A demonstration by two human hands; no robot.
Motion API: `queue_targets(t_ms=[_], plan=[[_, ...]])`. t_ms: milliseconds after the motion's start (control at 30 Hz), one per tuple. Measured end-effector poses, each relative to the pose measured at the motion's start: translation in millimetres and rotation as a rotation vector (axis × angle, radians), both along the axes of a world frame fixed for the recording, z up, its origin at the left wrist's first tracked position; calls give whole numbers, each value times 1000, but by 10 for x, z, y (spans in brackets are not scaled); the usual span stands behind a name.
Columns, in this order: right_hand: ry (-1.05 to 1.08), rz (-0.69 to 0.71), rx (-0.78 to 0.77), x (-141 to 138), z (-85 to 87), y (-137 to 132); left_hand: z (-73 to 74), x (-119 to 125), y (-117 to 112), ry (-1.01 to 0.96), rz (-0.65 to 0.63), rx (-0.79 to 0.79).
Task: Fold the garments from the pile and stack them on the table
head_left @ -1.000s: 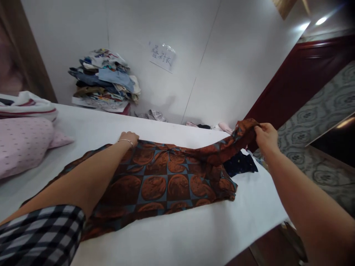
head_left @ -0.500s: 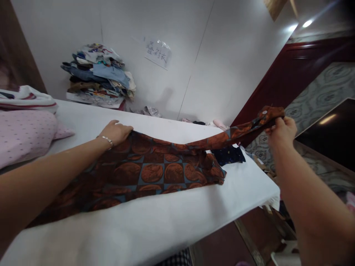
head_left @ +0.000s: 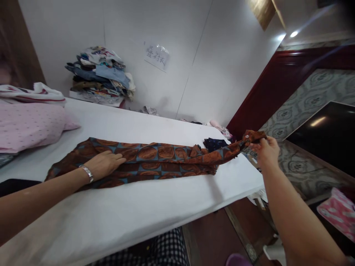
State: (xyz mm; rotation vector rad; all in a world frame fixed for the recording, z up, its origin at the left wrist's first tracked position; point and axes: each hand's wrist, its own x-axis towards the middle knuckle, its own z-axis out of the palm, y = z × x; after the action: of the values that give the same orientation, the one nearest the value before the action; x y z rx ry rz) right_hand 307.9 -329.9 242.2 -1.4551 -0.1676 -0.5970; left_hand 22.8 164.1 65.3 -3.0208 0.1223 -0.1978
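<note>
A brown garment [head_left: 155,159] with round orange prints on blue squares lies folded into a long strip on the white table [head_left: 124,218]. My left hand [head_left: 104,164] lies flat on its left part, fingers stretched out, a bracelet on the wrist. My right hand [head_left: 264,149] is closed on the garment's sleeve end [head_left: 251,136], held stretched just past the table's right end and a little above it. A small dark blue cloth [head_left: 215,143] lies under the sleeve near the table's right end.
A stack of folded clothes [head_left: 101,75] stands against the white wall at the back. A pink dotted pillow [head_left: 27,125] with striped fabric behind it lies at the left. A paper label [head_left: 157,57] hangs on the wall. Dark red floor lies beyond the table's right edge.
The garment's far half has been folded toward me into a narrower strip. My left hand moved from the far edge to the strip's left part. My right hand lowered the sleeve end.
</note>
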Motion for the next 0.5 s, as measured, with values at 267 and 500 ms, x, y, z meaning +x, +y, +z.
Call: queue_targets(t_ms=[267, 500], plan=[[-162, 109, -27, 58, 122, 380, -41, -13, -155, 58, 82, -57], [-259, 586, -295, -4, 496, 1862, -86, -13, -204, 53, 177, -113]])
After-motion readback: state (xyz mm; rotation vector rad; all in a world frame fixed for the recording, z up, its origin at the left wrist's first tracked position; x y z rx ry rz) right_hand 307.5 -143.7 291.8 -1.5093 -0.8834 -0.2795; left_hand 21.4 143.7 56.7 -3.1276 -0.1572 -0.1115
